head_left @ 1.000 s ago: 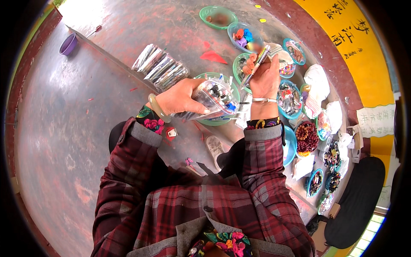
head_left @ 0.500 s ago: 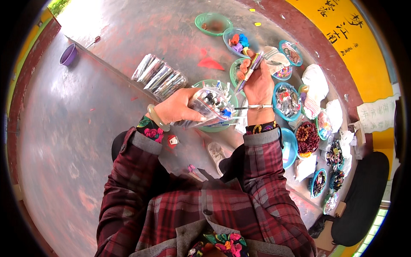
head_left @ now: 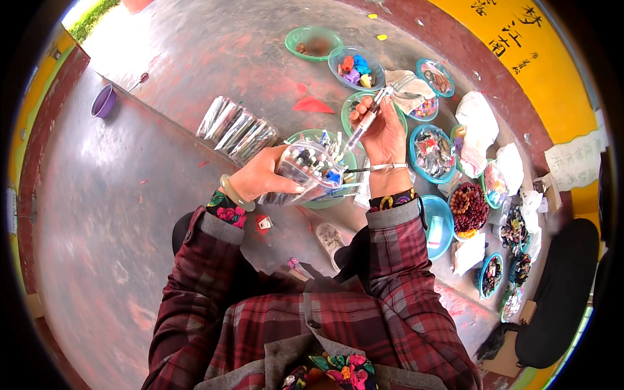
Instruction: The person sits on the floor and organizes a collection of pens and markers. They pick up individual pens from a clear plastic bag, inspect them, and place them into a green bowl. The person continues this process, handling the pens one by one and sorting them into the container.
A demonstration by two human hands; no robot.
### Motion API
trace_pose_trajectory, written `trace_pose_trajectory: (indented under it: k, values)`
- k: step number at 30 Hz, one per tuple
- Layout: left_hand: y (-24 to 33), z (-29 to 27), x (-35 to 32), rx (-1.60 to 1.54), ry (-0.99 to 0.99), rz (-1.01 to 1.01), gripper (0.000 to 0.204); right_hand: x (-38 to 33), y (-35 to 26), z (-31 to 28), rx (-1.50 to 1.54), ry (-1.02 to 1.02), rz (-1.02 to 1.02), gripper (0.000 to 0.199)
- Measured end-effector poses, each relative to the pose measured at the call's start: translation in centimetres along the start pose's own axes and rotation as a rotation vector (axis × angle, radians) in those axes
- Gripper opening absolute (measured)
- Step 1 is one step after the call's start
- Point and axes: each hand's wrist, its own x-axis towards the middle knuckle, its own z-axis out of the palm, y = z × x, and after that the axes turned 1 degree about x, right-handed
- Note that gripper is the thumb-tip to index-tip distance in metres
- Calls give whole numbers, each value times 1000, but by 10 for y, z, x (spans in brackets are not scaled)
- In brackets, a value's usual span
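My left hand grips a clear plastic bag from its side, thumb across the front. Many pens stand in the bag, their black, white and blue ends showing at its open top. In my right hand are slim pens, pinched between thumb and fingers and slanting down toward the bag's mouth. How many they are I cannot tell. Below the bag, a green basin is partly hidden by it, with pens poking out around the far side.
Left of the basin lies a row of bagged pens. Basins of small goods stand at the right, including a blue one and one with dark red beads. A purple basin sits far left. My shoe is below the bag.
My right hand has shifted a little left and turned, bringing the lower tips of its pens closer to the bag. My left hand keeps its hold on the bag.
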Motion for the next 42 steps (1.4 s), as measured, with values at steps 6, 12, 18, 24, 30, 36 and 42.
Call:
trace_pose_trajectory:
  k: [6,12,18,24,30,36,42]
  values:
    - [-2,1,3,-40,3,-12,54,2,-14,2,-149,285,-30,20]
    - [1,8,9,-132,19,-22,58,6,-21,-7,-79,210,-24,22]
    - [-2,6,13,-107,11,-26,55,10,-20,-6,-34,109,-32,21]
    - [-2,6,16,-115,-2,-24,54,8,-19,4,-29,123,-18,18]
    - [-2,5,16,-60,-29,-20,54,9,-15,-3,17,149,33,15]
    - [1,5,11,-95,-22,-7,54,9,-8,0,25,196,43,13]
    - [1,1,8,-52,-42,-2,54,13,1,-1,26,246,45,15]
